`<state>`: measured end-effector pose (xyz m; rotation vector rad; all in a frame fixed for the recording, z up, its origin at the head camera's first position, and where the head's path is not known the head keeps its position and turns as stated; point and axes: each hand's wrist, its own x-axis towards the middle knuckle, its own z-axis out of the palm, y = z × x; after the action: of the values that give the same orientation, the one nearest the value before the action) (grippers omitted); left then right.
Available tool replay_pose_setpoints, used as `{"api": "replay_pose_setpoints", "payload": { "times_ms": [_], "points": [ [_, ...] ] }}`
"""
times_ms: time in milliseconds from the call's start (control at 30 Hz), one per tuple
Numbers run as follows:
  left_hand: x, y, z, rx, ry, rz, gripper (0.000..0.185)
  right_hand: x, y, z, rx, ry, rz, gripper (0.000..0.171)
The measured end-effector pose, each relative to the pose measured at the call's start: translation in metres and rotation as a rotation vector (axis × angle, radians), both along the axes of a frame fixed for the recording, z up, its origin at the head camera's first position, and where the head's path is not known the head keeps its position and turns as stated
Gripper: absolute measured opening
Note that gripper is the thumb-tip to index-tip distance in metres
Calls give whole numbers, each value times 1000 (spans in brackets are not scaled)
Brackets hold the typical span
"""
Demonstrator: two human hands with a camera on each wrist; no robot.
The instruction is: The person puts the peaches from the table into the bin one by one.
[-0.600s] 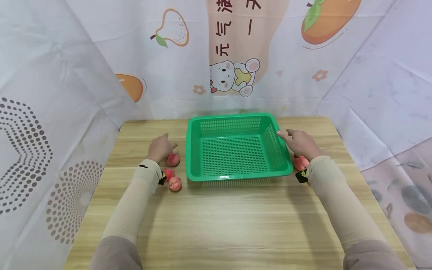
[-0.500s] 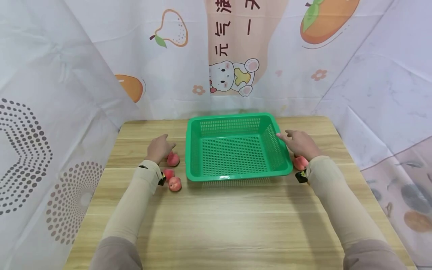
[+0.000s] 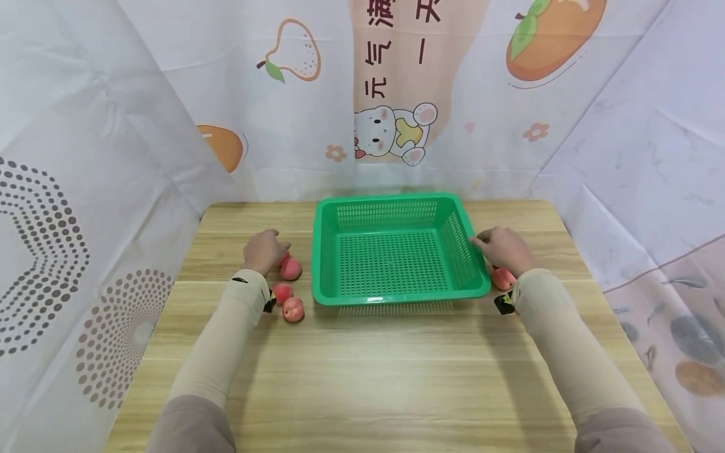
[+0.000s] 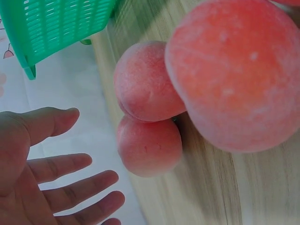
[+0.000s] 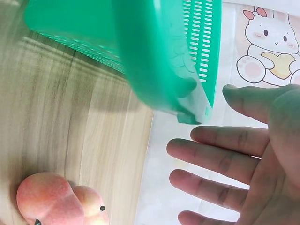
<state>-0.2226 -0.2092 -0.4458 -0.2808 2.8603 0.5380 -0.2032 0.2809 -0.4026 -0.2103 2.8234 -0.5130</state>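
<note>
Basket (image 3: 396, 251) mid-table | left hand (image 3: 262, 250) fingers spread, holding nothing, just above peaches (image 3: 290, 269) left of basket | right hand (image 3: 501, 246) fingers loose, empty, at basket's right rim | peach (image 3: 501, 277) under right wrist

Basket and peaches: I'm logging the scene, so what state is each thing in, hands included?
Green basket: upright, nothing in it.
Left peaches: loose on the table, none held.
Right peaches: on the table beside the basket.
Left hand: open, above the peaches.
Right hand: open, at the basket's rim.
</note>
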Motion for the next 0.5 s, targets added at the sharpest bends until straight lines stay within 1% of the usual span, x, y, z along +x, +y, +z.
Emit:
{"api": "replay_pose_setpoints", "payload": {
  "times_ms": [300, 500],
  "points": [
    [0, 3, -2, -28, 1, 28, 54, 0, 1, -3, 11, -3, 4, 46],
    [0, 1, -3, -39, -44, 42, 54, -1, 1, -6, 22, -29, -7, 44]
  ]
}}
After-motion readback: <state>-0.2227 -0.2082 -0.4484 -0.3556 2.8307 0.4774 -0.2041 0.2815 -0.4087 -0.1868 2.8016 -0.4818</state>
